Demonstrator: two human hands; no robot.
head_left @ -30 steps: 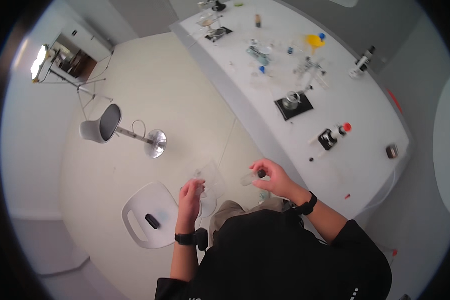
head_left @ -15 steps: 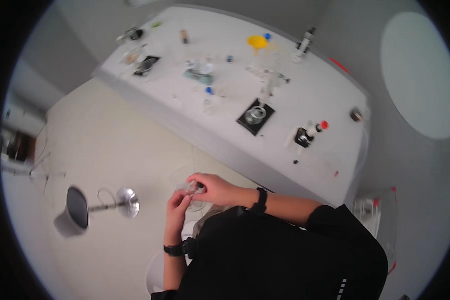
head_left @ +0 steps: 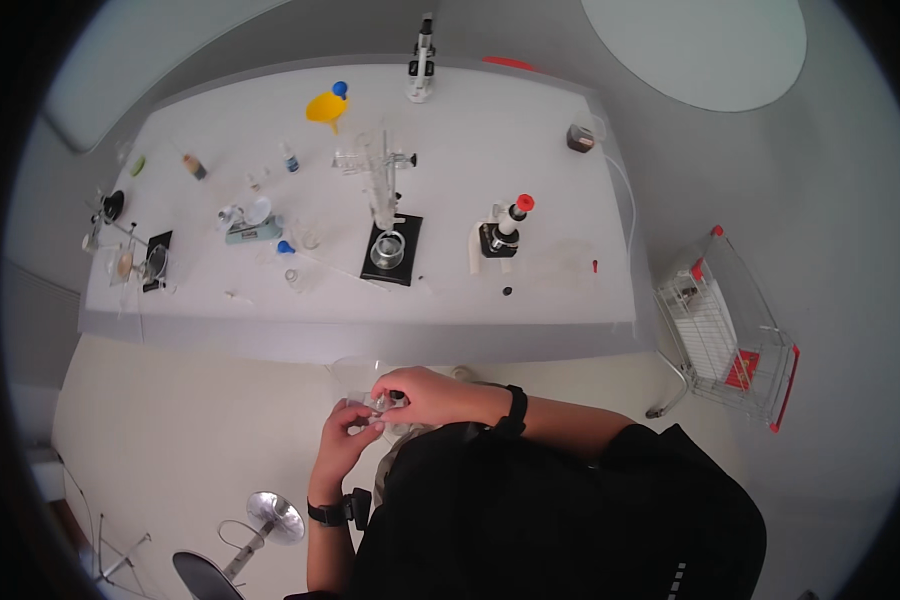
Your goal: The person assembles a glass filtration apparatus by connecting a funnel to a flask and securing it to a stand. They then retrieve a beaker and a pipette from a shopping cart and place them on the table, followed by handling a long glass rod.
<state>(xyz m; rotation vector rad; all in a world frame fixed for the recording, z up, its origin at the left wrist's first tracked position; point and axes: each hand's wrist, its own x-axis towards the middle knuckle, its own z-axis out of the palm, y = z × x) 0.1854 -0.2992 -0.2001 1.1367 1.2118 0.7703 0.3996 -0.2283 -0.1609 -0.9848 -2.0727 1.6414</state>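
My left hand (head_left: 346, 437) and my right hand (head_left: 422, 394) meet in front of my body, below the table's near edge. Between their fingertips is a clear glassware piece (head_left: 354, 374) with a wide, flared upper part. A small dark part shows beside my right fingers. My left thumb and fingers pinch the piece from the near side, while my right fingers grip it from above. Its lower part and exact kind are hidden by the fingers. Both wrists wear black bands.
Across the white table (head_left: 530, 320) stand a red-capped microscope (head_left: 500, 236), a second microscope (head_left: 422, 65), a stand with glassware (head_left: 388, 250), a yellow funnel (head_left: 326, 110), a pale blue balance (head_left: 254, 230) and a dark-filled jar (head_left: 580, 138). A shopping cart (head_left: 725, 330) is right; a stool (head_left: 270, 518) is lower left.
The view has turned, so the table now lies level ahead and the cart shows more fully. My hands stay together on the glassware, with the fingers slightly shifted.
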